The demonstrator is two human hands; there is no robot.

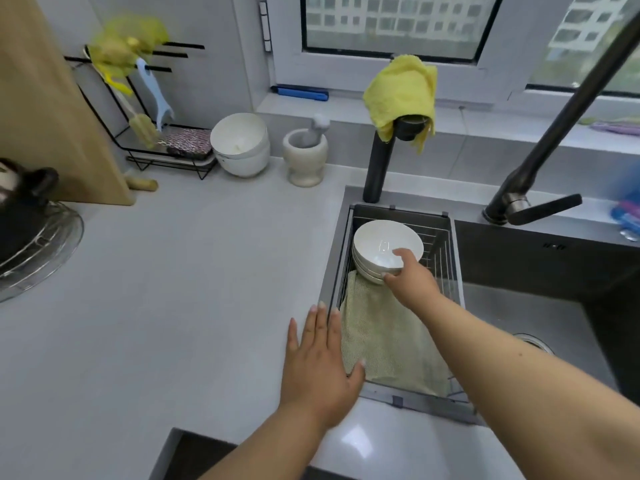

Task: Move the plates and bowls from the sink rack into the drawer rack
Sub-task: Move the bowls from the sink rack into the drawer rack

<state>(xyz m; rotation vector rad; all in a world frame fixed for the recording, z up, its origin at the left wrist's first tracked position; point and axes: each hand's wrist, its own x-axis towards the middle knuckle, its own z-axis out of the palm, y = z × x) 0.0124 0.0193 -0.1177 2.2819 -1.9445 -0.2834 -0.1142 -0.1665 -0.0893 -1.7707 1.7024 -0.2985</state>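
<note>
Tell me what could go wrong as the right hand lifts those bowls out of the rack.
The right hand grips the stacked bowls only at their near rims, thumb inside the top bowl; lifting all of them that way, the lower ones could slip. The stack leans on the green cloth, which might drag along. The black tap stands close behind, so a high lift could knock it. The left hand lies flat at the sink edge, giving no support.

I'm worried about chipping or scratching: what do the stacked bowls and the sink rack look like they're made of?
Bowls: probably glazed ceramic or porcelain; white, smooth, with a glossy highlight inside the top one. Melamine can't be ruled out.
Sink rack: metal; thin silvery wires in a darker frame, likely steel.
</note>
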